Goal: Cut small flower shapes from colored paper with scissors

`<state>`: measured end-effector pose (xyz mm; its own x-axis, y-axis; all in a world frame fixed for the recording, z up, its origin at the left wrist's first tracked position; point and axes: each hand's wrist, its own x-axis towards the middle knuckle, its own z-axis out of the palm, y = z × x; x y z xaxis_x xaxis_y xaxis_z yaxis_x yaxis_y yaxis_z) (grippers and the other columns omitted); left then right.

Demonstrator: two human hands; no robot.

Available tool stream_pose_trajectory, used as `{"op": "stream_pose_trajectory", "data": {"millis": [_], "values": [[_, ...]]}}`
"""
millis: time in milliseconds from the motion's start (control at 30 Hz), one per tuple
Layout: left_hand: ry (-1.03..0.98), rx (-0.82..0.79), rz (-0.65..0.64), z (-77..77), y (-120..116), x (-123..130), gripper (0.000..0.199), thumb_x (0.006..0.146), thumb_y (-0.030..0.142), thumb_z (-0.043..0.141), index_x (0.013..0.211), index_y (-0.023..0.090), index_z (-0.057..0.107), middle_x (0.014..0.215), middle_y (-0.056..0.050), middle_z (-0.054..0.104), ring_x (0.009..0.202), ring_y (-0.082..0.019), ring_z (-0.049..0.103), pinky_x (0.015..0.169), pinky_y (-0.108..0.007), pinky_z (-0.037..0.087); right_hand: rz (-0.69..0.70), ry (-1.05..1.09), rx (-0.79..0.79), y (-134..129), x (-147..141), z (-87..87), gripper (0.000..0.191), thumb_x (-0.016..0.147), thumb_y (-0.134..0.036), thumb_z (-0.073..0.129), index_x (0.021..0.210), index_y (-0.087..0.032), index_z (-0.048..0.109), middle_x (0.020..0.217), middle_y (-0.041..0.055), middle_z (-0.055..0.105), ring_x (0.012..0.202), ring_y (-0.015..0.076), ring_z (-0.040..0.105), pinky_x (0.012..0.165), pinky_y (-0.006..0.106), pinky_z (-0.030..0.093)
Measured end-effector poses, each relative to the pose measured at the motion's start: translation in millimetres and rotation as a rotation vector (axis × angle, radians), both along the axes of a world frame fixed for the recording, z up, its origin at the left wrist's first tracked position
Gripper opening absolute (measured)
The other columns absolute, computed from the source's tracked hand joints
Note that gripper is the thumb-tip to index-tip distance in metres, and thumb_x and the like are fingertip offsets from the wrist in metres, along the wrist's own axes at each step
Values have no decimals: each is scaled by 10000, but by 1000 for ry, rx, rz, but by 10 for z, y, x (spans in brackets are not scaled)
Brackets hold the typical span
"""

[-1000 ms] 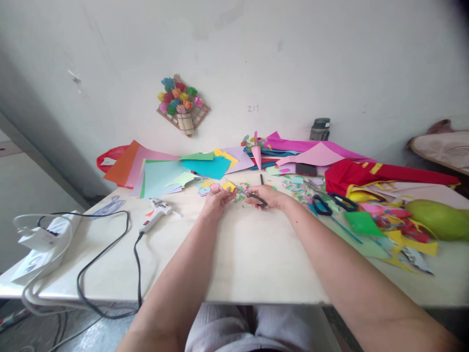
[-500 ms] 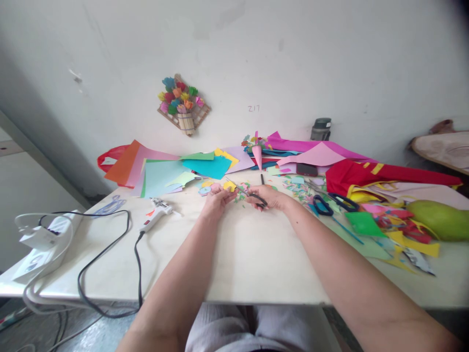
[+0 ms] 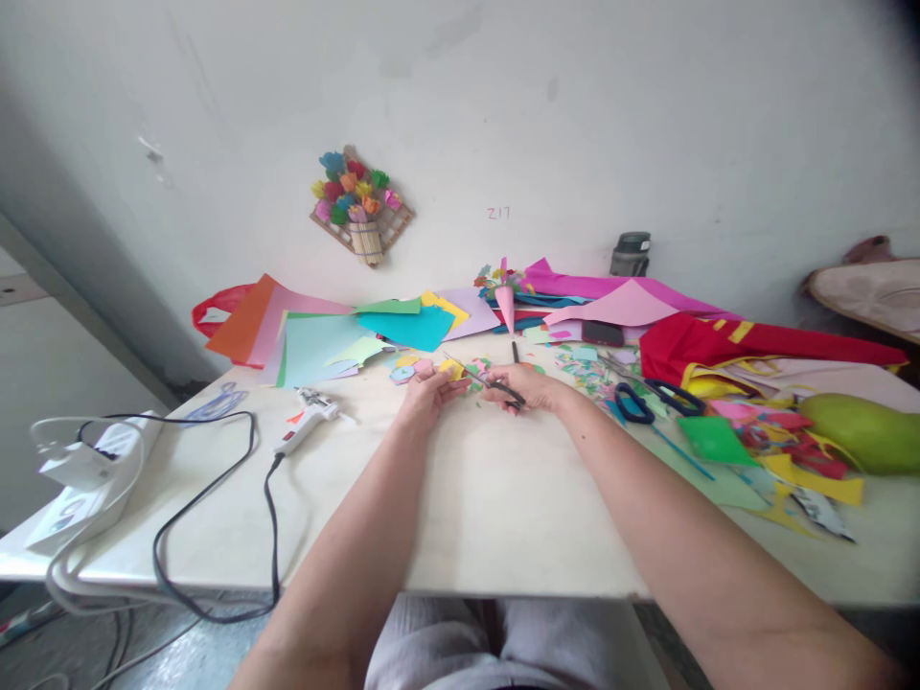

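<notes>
Between the fingertips of my left hand is a small piece of yellow paper. My right hand is closed around the handles of a pair of black-handled scissors, whose blades point left toward the yellow paper. Whether the blades touch the paper is too small to tell. Small cut paper shapes in pink and blue, such as a blue piece, lie just beyond my left hand. A black pen-like stick lies behind my right hand.
A glue gun with a looping black cord lies left, near a white power strip. Coloured paper sheets spread along the back. Navy-handled scissors, paper scraps and a green fruit-like object sit at right.
The fingers of my left hand have shifted slightly and stretched out more beside the yellow paper. My right hand with the scissors stays almost in the same place.
</notes>
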<state>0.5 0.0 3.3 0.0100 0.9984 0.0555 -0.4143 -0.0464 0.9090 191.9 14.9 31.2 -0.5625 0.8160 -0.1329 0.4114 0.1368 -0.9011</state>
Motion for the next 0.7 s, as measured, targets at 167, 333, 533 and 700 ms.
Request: {"op": "stream_pose_trajectory", "data": {"millis": [167,333,533,700], "values": [[11,43,2,-19,10,-10,174,622,204,744,722,112,636,708,-71,685,732,-210,681,806,-366,532,13,3,29,39,-3,-43,245,723,-301,674,854,-166,516,443,-78,497,308,53,446,284,137,278],[18,47,-18,-13,0,-6,149,635,197,728,732,110,655,739,-72,692,757,-201,678,790,-338,539,23,0,39,-6,2,-2,227,732,-306,666,814,-158,516,456,-67,508,318,51,457,276,133,259],[6,51,-21,-15,4,-4,143,644,194,718,746,113,659,753,-77,699,769,-208,680,780,-337,543,24,41,33,26,-8,-34,218,725,-281,677,811,-159,518,440,-82,478,319,47,426,295,141,315],[-7,65,-28,-30,14,-5,160,633,204,731,747,116,662,755,-68,700,774,-204,681,757,-311,547,34,57,33,29,-13,-29,189,733,-261,669,779,-158,517,433,-86,463,320,44,408,302,146,338]]}}
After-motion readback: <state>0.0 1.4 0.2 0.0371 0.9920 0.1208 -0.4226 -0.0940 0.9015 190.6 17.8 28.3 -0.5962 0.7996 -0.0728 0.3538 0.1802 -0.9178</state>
